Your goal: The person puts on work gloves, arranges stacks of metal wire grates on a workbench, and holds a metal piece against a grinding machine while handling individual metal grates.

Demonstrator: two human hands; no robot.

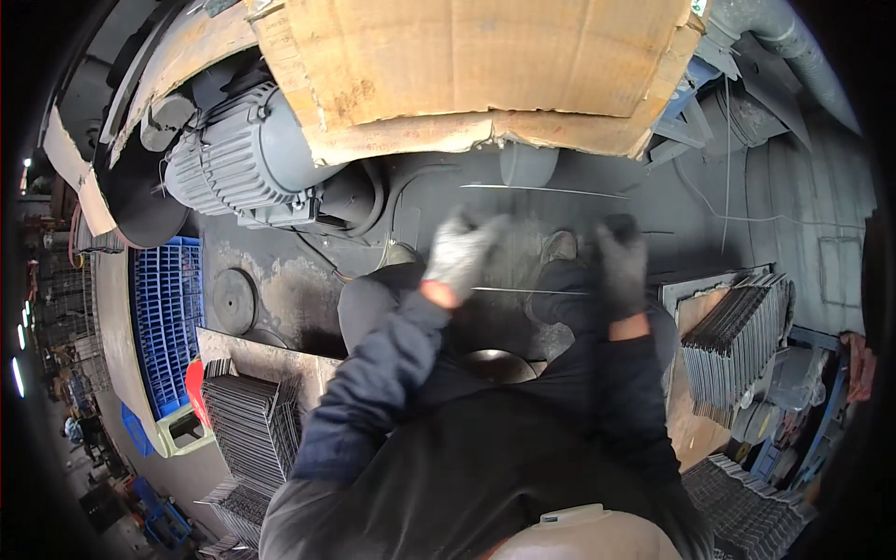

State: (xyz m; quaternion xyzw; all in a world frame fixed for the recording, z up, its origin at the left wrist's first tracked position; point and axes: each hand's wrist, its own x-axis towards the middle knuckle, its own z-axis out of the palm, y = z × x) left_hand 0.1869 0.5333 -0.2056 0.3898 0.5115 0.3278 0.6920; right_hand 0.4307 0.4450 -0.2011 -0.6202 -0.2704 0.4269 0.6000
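Both my hands wear grey gloves and are blurred by motion in front of my knees. My left hand is closed, its fingers curled toward the middle. Level with it, my right hand is also closed, knuckles up. Between and around them show two thin, bright metal edges, which look like opposite sides of a thin metal frame held at both ends. The sides in my hands are hidden. A stack of thin metal frames stands by my left arm, and another stack stands by my right.
A cardboard sheet hangs over the machine ahead. Far left are a grey electric motor and a blue plastic crate. A round dark disc lies near the crate. More stacked frames sit at the lower right.
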